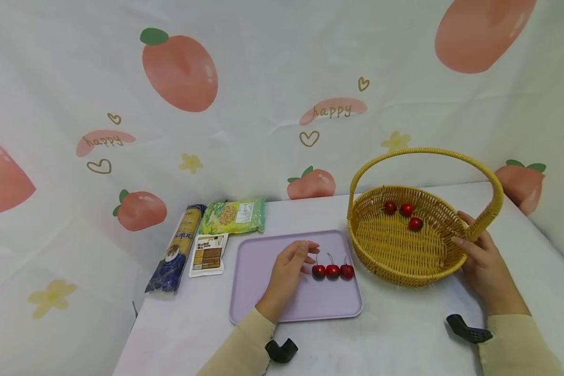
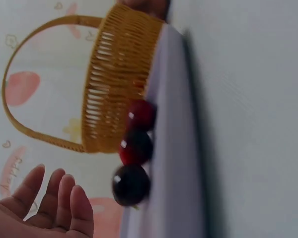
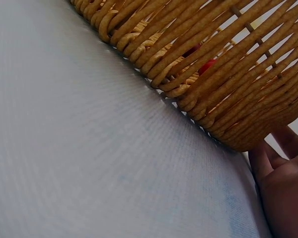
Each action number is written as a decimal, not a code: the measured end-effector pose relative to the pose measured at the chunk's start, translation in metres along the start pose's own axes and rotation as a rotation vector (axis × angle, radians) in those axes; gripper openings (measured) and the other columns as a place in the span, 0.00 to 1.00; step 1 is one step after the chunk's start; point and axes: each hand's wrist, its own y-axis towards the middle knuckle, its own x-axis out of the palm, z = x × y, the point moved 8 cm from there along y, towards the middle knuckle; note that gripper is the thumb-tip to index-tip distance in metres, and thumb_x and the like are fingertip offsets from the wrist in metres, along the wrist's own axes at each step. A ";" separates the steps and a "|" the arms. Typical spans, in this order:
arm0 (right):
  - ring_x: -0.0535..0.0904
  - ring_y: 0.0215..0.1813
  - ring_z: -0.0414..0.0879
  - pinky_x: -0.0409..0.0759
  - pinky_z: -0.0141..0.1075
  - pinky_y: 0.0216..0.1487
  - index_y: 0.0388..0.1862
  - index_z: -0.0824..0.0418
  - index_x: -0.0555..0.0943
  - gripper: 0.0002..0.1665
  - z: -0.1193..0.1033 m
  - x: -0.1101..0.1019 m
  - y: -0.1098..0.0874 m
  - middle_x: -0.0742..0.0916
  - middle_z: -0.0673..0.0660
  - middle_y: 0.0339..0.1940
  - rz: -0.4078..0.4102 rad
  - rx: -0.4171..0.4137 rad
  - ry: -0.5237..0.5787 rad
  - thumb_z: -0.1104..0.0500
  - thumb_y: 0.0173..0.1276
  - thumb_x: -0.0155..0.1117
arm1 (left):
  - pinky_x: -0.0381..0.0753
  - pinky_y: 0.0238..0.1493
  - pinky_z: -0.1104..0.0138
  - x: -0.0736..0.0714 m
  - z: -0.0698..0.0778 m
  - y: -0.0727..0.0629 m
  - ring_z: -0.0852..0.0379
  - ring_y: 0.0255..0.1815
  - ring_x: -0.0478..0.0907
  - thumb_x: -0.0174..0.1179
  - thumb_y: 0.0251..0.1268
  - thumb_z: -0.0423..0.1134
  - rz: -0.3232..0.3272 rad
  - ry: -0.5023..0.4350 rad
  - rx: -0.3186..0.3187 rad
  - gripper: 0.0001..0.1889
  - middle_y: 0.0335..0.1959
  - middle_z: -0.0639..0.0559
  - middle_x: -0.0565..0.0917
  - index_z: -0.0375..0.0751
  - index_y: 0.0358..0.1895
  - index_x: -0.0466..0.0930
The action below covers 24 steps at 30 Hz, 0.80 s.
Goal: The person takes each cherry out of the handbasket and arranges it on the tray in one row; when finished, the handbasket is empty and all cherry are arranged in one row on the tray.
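Observation:
Three dark red cherries (image 1: pixel 332 271) with stems stand in a row on the right side of a lilac tray (image 1: pixel 291 310). My left hand (image 1: pixel 286 271) hovers over the tray just left of them; in the left wrist view its fingers (image 2: pixel 80 208) are loosely extended, with nothing held. A yellow woven basket (image 1: pixel 404 256) with a tall arched handle stands right of the tray. Three more cherries (image 1: pixel 415 224) lie inside it, toward the back. My right hand (image 1: pixel 486 266) grips the basket's right rim by the handle base, thumb over the edge; the right wrist view shows fingers against the weave.
Left of the tray lie a long blue and yellow packet (image 1: pixel 176 250), a small white and brown packet (image 1: pixel 208 255) and a green packet (image 1: pixel 234 216). A white cloth printed with peaches (image 1: pixel 180 73) hangs behind the white table (image 1: pixel 395 324).

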 end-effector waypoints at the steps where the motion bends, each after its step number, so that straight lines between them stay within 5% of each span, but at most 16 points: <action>1: 0.72 0.69 0.37 0.77 0.26 0.60 0.87 0.51 0.65 0.36 0.000 0.000 0.000 0.71 0.50 0.75 0.002 0.003 -0.001 0.73 0.86 0.48 | 0.86 0.47 0.56 0.004 0.005 0.001 0.40 0.49 0.84 0.50 0.92 0.47 -0.024 -0.011 0.014 0.21 0.53 0.41 0.88 0.34 0.60 0.87; 12: 0.71 0.69 0.38 0.76 0.26 0.61 0.89 0.53 0.63 0.37 -0.001 0.001 0.000 0.70 0.50 0.75 0.005 0.004 -0.016 0.72 0.86 0.48 | 0.86 0.51 0.56 0.056 0.054 0.023 0.36 0.58 0.82 0.33 0.93 0.59 -0.284 -0.167 0.073 0.35 0.64 0.38 0.84 0.33 0.73 0.77; 17: 0.70 0.70 0.38 0.76 0.26 0.61 0.89 0.51 0.63 0.37 -0.001 0.000 0.000 0.69 0.50 0.76 0.012 0.016 -0.026 0.72 0.86 0.49 | 0.86 0.53 0.53 0.077 0.064 0.036 0.34 0.62 0.79 0.35 0.88 0.69 -0.336 -0.199 0.067 0.41 0.66 0.42 0.84 0.35 0.75 0.75; 24: 0.69 0.70 0.38 0.76 0.26 0.61 0.88 0.49 0.64 0.37 0.000 -0.002 0.000 0.68 0.49 0.76 0.021 0.029 -0.040 0.71 0.87 0.49 | 0.84 0.51 0.58 0.107 0.068 0.060 0.47 0.59 0.83 0.35 0.87 0.71 -0.385 -0.288 -0.008 0.42 0.67 0.39 0.84 0.37 0.77 0.74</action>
